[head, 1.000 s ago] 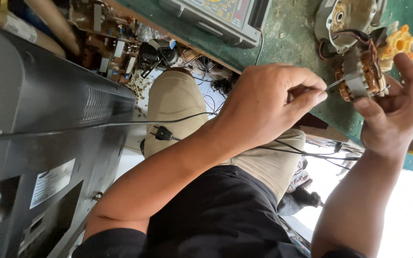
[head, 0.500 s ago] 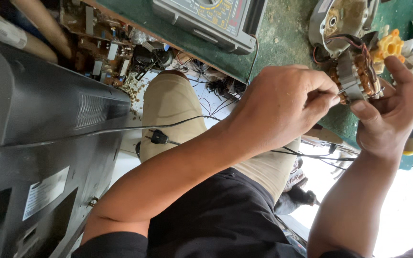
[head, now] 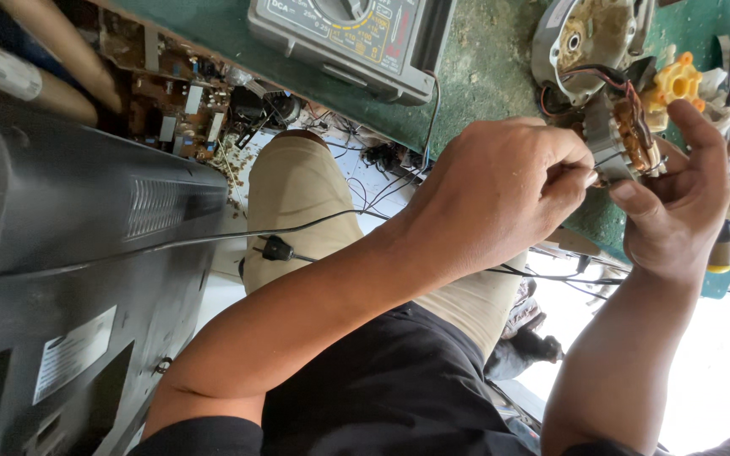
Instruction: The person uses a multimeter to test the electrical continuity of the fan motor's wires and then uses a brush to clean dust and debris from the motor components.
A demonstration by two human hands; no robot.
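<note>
Copper-wound motor stator (head: 627, 139) in both hands, multimeter (head: 352, 38) near

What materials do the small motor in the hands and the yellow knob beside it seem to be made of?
Motor: probably copper windings, by the reddish-brown shine, on a dull grey metal core. Yellow knob: likely moulded plastic, by its even, smooth colour.

A desk (head: 500, 63) with a worn, stained green top carries the things. A grey analogue meter (head: 352, 38) with a dial lies on it near the edge. Beside it lies an open grey motor housing (head: 589, 38), dusty inside. A yellow plastic knob (head: 678, 82) sits just beyond that, close to some loose wires.
</note>
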